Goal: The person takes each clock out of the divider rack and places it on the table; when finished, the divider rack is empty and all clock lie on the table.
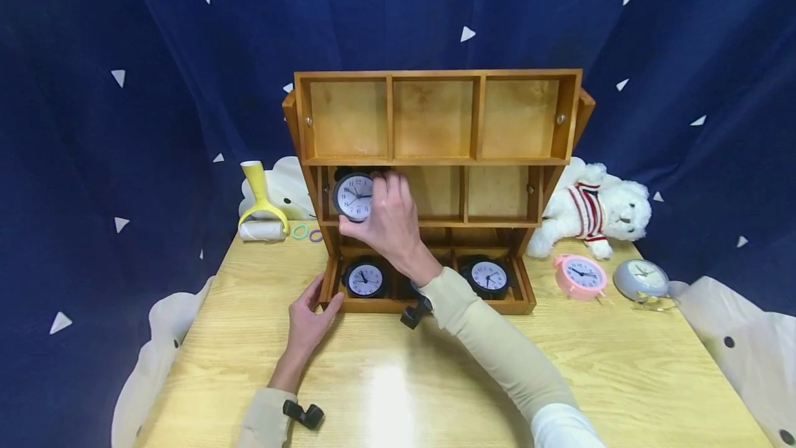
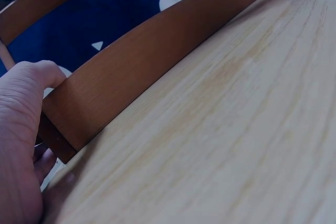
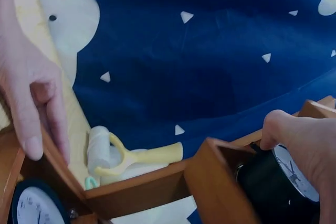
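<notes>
I'm seeing a dark blue curtain [image 1: 186, 88] with white triangles hanging behind a pale wood table [image 1: 218, 344], glare whitening its near edge. At far left a yellow roller [image 1: 262, 230] is resting; mid-table a three-tier wooden shelf [image 1: 435, 161] is standing; to its right a white bear [image 1: 591, 211] is lying, with a pink clock [image 1: 581, 276] and a grey clock [image 1: 643, 278] sitting nearer me.

My left grip [image 1: 312, 321] is clasping the left side wall of the bottom tray [image 1: 373, 305]. My right grip [image 1: 393, 220] is grasping a black clock [image 1: 356, 198], fingers above and thumb below, its dial facing out at the middle tier's left compartment. Below, a second clock [image 1: 365, 280] and, farther right, a third clock [image 1: 488, 276] are lying in the bottom tray.

The left wrist view is cropping my left grip. My right grip is covering the black clock's right edge, and I'm not making out how deep it is sitting. The right sleeve [image 1: 504, 344] and wrist are blocking the bottom tray's middle.
</notes>
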A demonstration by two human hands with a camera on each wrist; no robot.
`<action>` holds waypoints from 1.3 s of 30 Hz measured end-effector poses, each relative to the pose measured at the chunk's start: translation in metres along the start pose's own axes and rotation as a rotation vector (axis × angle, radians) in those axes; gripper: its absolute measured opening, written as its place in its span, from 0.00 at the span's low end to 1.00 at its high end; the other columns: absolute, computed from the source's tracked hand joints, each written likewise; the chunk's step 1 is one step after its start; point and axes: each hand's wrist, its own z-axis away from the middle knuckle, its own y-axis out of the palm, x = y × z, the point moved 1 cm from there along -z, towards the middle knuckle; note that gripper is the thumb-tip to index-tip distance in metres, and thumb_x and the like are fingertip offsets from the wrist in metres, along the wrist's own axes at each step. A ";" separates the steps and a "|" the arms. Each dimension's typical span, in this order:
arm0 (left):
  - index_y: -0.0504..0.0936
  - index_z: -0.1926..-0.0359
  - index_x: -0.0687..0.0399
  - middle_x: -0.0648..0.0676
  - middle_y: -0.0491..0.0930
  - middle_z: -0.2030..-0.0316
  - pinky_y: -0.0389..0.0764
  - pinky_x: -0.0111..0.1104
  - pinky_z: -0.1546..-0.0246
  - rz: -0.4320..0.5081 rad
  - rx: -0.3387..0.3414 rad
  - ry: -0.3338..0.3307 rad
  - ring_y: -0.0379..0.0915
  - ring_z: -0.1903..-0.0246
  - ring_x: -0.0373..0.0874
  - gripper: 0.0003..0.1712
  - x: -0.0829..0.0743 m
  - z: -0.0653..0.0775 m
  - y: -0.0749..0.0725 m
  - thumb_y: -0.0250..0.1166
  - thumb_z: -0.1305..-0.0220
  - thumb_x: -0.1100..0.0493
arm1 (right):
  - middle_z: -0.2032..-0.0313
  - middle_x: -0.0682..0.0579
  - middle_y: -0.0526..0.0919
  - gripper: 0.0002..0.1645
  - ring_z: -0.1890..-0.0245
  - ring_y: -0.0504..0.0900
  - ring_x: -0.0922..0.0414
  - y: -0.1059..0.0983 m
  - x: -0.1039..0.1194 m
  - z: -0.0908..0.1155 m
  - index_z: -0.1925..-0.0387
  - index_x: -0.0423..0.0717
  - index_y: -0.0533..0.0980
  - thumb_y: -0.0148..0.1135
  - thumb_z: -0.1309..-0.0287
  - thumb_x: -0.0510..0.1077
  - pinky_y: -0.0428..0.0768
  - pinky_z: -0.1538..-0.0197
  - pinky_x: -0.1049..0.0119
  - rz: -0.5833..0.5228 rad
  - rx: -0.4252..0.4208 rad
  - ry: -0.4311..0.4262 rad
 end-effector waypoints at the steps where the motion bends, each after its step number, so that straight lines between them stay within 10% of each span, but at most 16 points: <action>1: 0.74 0.33 0.76 0.72 0.78 0.38 0.80 0.43 0.38 0.000 -0.001 0.002 0.79 0.41 0.65 0.35 -0.001 -0.001 0.000 0.75 0.38 0.68 | 0.60 0.41 0.80 0.50 0.61 0.78 0.46 -0.003 0.001 0.000 0.54 0.32 0.78 0.80 0.65 0.69 0.83 0.63 0.59 -0.015 -0.004 0.008; 18: 0.74 0.33 0.75 0.71 0.78 0.38 0.81 0.27 0.42 -0.022 -0.012 -0.030 0.79 0.41 0.64 0.35 -0.003 -0.001 0.000 0.75 0.38 0.67 | 0.47 0.45 0.77 0.52 0.54 0.81 0.52 -0.050 0.006 0.033 0.40 0.37 0.73 0.81 0.65 0.58 0.86 0.52 0.56 -0.406 0.147 0.219; 39: 0.72 0.31 0.75 0.72 0.76 0.36 0.76 0.52 0.36 -0.047 0.016 -0.035 0.76 0.37 0.64 0.35 -0.005 0.001 -0.001 0.74 0.36 0.67 | 0.44 0.45 0.74 0.54 0.46 0.77 0.50 -0.081 -0.040 0.096 0.39 0.41 0.71 0.85 0.71 0.51 0.83 0.46 0.51 -0.545 0.074 0.341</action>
